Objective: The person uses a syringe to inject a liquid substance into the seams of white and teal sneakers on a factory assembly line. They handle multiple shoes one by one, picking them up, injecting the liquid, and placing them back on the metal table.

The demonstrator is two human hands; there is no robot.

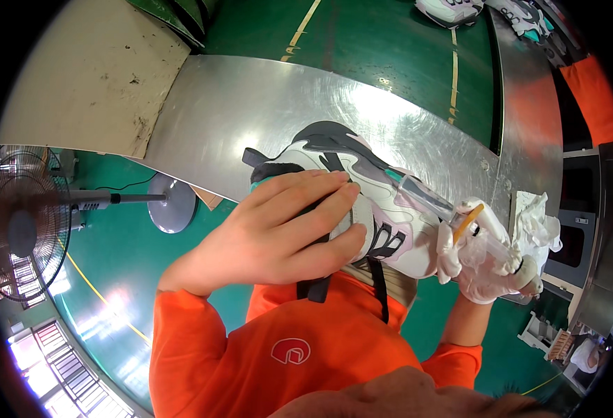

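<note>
A white, grey and black sneaker with pink and teal parts lies on its side on the metal bench before me. My left hand is bare and wraps over the shoe's collar and tongue, its fingers bent against the upper. My right hand, in a white glove, is closed round a slim clear plastic tool whose end reaches the side of the shoe. A short orange-yellow stick pokes up among the gloved fingers. What kind of tool it is, I cannot make out.
The metal bench runs across in front, with a beige panel at its left. A crumpled white cloth lies right of my glove. More sneakers sit at the far right. A standing fan is on the left.
</note>
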